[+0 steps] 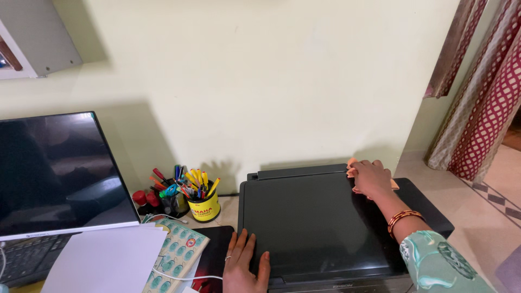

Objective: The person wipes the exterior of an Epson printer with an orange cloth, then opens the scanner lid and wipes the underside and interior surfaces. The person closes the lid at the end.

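Both hands work the black printer: left hand lies flat and open, bracing it, while right hand presses an orange cloth gripped under its fingers

A dark, switched-off monitor screen stands at nine o'clock, a tilted black rectangle with a thin silver strip along its lower edge. At about seven o'clock on the desk, a yellow pen cup carries a red printed label around its side. Below it lies a pale green patterned card pack, partly under white sheets.
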